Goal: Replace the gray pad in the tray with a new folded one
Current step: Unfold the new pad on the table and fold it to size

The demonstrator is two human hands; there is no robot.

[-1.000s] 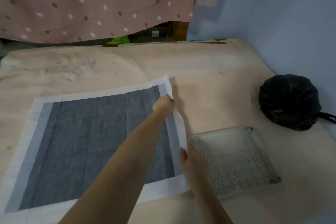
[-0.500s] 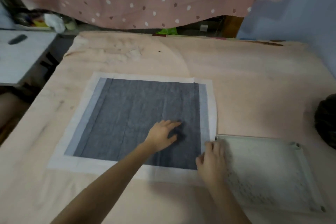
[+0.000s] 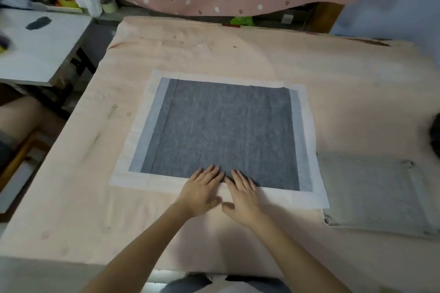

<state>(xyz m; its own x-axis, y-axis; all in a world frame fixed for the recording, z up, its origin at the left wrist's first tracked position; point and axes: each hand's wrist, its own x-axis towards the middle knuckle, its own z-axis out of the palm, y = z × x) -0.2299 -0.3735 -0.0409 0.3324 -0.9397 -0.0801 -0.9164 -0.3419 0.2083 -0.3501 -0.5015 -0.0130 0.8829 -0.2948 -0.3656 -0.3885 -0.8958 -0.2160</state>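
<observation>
At the far left stands a white side table (image 3: 40, 50), apart from the peach-covered table (image 3: 238, 54) where the work happens. The gray pad (image 3: 221, 131) lies spread flat in the middle of that cover, white border all round. The left hand (image 3: 202, 188) and right hand (image 3: 242, 195) rest side by side on its near edge, fingers straight and pressing down, gripping nothing. To the right, the tray (image 3: 376, 197) sits just beside the pad; the pad's near right corner seems to overlap its rim. The fold is not yet begun. If the hands lift only the middle of the near edge, the thin sheet may fold askew or crease, and the overlapping corner could catch on the tray.
</observation>
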